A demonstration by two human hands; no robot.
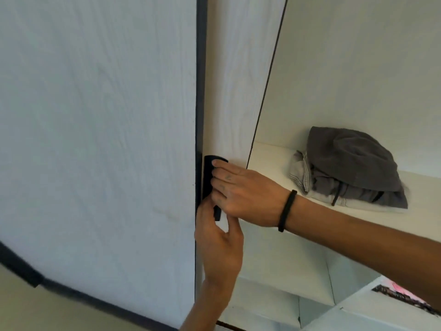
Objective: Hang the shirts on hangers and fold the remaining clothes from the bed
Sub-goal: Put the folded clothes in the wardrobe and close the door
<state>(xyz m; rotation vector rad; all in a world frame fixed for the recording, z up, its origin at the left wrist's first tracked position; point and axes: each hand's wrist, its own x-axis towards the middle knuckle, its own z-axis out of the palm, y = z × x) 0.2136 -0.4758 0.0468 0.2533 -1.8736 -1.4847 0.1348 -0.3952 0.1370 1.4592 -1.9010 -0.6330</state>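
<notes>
Wardrobe interior, white panels, seen from close up. One big sliding door point(95, 139), pale woodgrain with dark edge trim, fills the left half. A second pale door panel point(233, 80) sits just behind it. One white shelf point(274, 168) on the right carries one pile of folded clothes point(350, 168), dark grey piece on top, lighter grey below. Lower cubbies point(315, 297) under the shelf, something pink and black at the bottom right. Two hands at one black handle point(210, 177): right hand point(241, 189), fingers together and laid flat against the handle, one black band point(287, 210) on the wrist. Left hand point(219, 244) below, thumb and fingers pinching the handle's lower end.
</notes>
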